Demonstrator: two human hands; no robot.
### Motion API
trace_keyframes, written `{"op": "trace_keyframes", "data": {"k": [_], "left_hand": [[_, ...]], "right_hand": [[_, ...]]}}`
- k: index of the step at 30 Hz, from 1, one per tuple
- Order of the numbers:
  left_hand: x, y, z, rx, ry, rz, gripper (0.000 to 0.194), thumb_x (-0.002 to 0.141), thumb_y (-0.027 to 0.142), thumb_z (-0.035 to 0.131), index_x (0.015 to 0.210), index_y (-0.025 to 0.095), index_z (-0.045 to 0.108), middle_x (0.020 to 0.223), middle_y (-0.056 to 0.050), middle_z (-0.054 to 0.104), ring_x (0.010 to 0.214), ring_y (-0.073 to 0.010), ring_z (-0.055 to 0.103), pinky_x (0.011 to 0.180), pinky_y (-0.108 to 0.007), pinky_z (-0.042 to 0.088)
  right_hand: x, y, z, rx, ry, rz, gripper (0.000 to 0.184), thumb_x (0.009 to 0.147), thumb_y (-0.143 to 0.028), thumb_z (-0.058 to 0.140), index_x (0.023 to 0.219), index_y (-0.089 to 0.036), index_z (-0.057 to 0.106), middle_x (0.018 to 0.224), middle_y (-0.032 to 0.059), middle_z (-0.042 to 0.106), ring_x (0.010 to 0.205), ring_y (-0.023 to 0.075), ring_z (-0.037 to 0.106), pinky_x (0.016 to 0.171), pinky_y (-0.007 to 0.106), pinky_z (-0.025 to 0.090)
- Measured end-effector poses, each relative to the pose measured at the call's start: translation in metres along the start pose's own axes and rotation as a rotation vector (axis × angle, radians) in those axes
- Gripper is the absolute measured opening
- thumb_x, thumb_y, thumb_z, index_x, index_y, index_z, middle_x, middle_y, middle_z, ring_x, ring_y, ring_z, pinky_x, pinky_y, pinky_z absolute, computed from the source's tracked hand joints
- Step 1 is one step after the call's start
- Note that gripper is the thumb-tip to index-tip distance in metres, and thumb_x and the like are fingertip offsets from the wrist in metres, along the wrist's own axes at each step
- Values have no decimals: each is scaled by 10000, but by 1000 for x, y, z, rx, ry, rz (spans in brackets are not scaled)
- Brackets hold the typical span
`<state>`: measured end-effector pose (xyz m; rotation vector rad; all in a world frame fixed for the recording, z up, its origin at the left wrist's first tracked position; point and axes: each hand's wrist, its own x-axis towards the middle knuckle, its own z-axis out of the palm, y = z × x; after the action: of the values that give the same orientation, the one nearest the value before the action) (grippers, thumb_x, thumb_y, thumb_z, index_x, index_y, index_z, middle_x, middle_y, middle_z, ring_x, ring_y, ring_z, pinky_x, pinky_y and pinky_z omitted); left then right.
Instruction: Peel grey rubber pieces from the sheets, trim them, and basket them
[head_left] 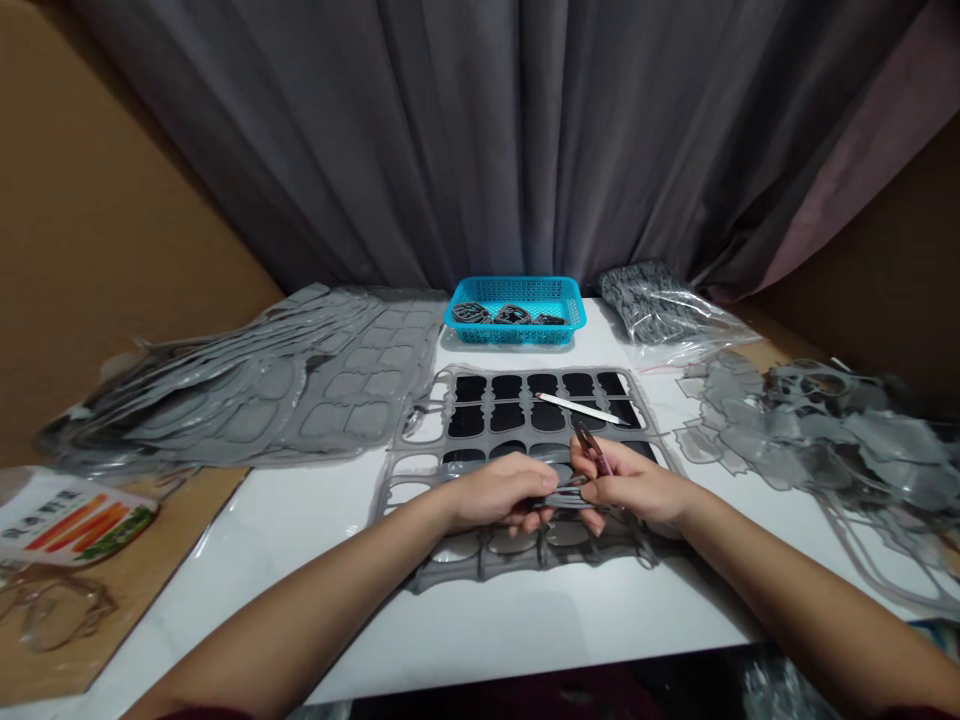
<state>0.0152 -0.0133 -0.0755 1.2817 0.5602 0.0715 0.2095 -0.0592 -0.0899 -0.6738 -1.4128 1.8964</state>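
My hands are close together over a grey plastic sheet [420, 470] with rounded black patches [507, 416] in rows. My right hand [626, 482] grips dark metal tweezers [594, 450], whose tips point down toward my left hand [495, 492]. That hand pinches a thin grey strip [566, 498] that runs between both hands, though my fingers hide part of it. A white stick with a pointed end [579, 408] lies across the black patches, just beyond the tweezers. The sheet's near rows are mostly hidden under my hands.
A blue plastic basket [517, 300] holding dark coiled strips stands at the far edge of the white table [480, 640]. Stacked grey sheets [300, 370] lie left, tangled grey scraps [817, 430] right, and a plastic bag [652, 305] at the back. A printed card [67, 520] sits lower left.
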Motion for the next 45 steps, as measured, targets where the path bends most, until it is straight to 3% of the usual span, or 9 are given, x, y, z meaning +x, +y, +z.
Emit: {"op": "trace_keyframes", "data": {"k": [5,8,13,15,18,21,27,37,45], "left_hand": [[-1,-1,0,58,21,12,383,784,476,562,623,130,519,493,43,466,376,-50,373,342,-161,252],[0,-1,3,68,12,46,396,795,508,556,713,121,543,542,41,492,375,-35,344,358,-161,258],[3,-2,4,34,56,106,442,789,563,522,857,127,517,862,-48,605,375,-10,355,345,-172,248],[4,-2,4,32,80,112,448,783,573,519,823,127,508,799,-35,591,368,-15,353,341,-175,236],[3,-3,2,47,110,100,442,777,574,525,722,135,502,564,31,493,350,-40,344,334,-175,202],[2,-4,1,66,127,87,441,772,565,532,612,163,446,418,71,371,337,-55,305,341,-178,217],[4,-8,-1,138,131,88,485,736,600,560,555,168,434,412,60,385,346,-64,322,347,-187,260],[4,-9,-3,233,22,80,526,745,607,565,528,141,452,421,57,372,383,-55,313,362,-173,216],[0,-9,-4,196,-61,20,539,703,641,590,550,132,497,413,47,409,354,-58,327,338,-181,208]], "right_hand": [[2,2,2,-64,73,-31,413,804,-569,544,769,-213,338,550,-73,477,487,88,509,456,201,325],[4,5,2,-94,153,-48,379,832,-537,530,781,-220,329,605,-81,406,484,76,472,459,204,321],[5,8,-5,-162,238,-117,376,805,-480,604,749,-206,353,653,-70,296,557,72,303,508,208,265],[5,8,-7,-180,241,-132,363,814,-465,600,743,-201,362,654,-68,289,570,78,265,518,214,249],[4,7,-8,-183,225,-134,341,823,-438,599,747,-200,367,643,-73,301,566,77,263,528,214,253],[4,5,-7,-153,181,-121,365,810,-424,619,759,-212,327,643,-73,408,575,75,340,553,215,295],[4,4,-7,-102,90,-87,431,749,-325,704,766,-221,286,736,-32,559,619,72,435,574,219,344],[2,5,-6,-63,-41,-20,391,772,-321,681,775,-208,307,721,-54,497,608,54,406,552,198,334],[-1,3,-5,-59,-108,20,465,710,-399,729,771,-206,310,755,-34,523,622,65,481,576,215,389]]}}
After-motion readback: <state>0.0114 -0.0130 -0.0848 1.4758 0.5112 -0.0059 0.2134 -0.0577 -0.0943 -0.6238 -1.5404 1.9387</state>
